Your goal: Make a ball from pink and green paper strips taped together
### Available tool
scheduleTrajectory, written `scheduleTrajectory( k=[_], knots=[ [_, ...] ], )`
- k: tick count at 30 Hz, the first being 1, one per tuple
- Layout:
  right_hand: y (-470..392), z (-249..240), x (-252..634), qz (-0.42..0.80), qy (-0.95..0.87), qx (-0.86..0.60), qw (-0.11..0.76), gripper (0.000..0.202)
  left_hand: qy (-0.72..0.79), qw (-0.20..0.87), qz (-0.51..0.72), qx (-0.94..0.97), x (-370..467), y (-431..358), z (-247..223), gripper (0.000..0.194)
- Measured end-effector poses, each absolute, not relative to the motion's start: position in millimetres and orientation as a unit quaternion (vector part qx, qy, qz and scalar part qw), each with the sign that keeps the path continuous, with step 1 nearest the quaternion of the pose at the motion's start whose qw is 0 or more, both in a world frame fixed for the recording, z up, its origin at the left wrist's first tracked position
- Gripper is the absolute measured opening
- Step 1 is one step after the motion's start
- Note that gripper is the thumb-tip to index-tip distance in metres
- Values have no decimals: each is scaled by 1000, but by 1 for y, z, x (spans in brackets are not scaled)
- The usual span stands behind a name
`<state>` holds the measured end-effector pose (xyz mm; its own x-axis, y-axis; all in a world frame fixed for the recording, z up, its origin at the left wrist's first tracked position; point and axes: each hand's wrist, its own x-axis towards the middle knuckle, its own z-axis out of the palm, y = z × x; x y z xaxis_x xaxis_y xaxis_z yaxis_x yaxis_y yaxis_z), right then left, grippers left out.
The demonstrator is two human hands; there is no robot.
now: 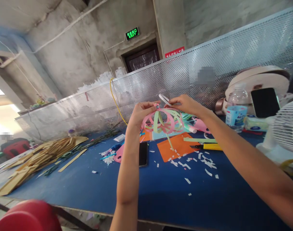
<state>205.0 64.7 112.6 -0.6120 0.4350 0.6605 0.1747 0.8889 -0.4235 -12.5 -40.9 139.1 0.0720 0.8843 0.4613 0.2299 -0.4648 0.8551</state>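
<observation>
My left hand [142,113] pinches the top of a round paper lantern [164,122] made of curved pink and pale green strips. A thin pale green strip hangs below the lantern. Close to the lantern's top on the right, my right hand [181,103] has its fingers closed on a narrow white strip [164,99], which sticks up to the left. Whether the strip touches the lantern I cannot tell. Beneath the lantern lies an orange paper sheet [171,147], with a yellow utility knife [211,147] by its right edge.
White paper scraps [206,162] are strewn over the blue table [93,189]. A black phone [143,154] lies by my left forearm. Cardboard strips [42,157] pile up at left. At right stand a water bottle [236,109] and a white fan [287,126]. A perforated metal panel [146,86] runs behind.
</observation>
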Motion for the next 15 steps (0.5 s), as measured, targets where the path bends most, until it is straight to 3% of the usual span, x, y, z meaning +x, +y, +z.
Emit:
scheduleTrajectory(
  k=[10,15],
  knots=[
    [70,112,203,188,-823,-185,503,33,375,160,464,787,2,-52,145,5],
    [72,115,202,207,-845,-119,478,69,402,57,438,802,9,-58,148,3]
  ],
)
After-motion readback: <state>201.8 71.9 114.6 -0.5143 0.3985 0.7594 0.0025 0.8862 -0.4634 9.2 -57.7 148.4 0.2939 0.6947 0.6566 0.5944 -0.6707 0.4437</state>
